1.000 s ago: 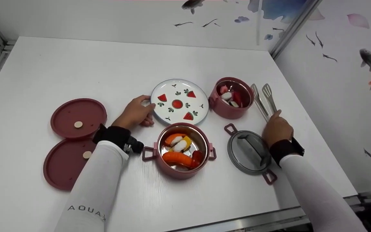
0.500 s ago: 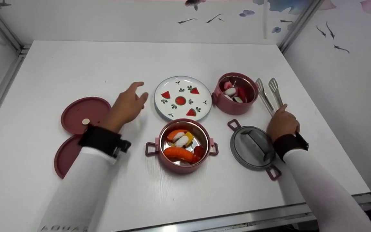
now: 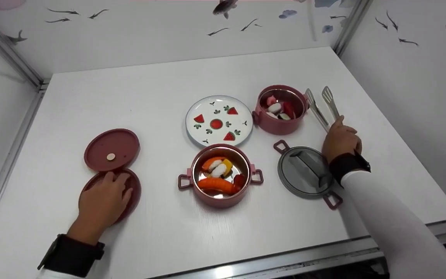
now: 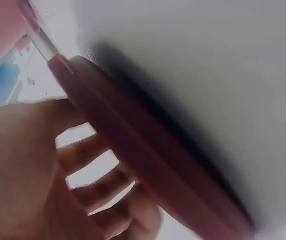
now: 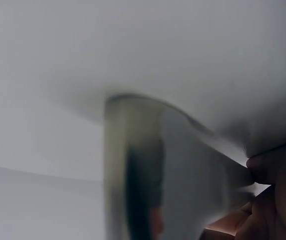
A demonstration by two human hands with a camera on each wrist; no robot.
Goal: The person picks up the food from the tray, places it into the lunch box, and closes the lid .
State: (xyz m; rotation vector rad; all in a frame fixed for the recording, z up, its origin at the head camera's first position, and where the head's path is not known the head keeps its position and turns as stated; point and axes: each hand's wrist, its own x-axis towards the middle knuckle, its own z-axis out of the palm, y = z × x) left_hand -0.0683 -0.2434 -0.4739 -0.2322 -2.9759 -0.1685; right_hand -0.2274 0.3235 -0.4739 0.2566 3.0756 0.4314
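My left hand (image 3: 105,199) is over the near dark-red pot lid (image 3: 136,190), its fingertips against the top. That lid's knob is hidden beneath the hand. In the left wrist view, the fingers (image 4: 103,187) are spread apart along the blurred lid (image 4: 147,150). Behind it lies the other dark-red lid (image 3: 118,143), with a pale round knob. On the right, my right hand (image 3: 341,141) grips the metal tongs (image 3: 330,102) near their joined end; their two slotted arms stand apart on the table. The right wrist view shows the tongs (image 5: 182,170) close and blurred, pinched between thumb and finger.
A red pot (image 3: 223,201) with toy food stands at front centre. Behind it are a watermelon-print plate (image 3: 229,123) and a second red pot (image 3: 279,126) with toy pieces. A grey lid (image 3: 296,178) with red side handles lies beside my right hand.
My left hand has let go of the plate's left edge and moved left and toward me onto the near red lid. My right hand stays on the tongs. The head view has shifted.
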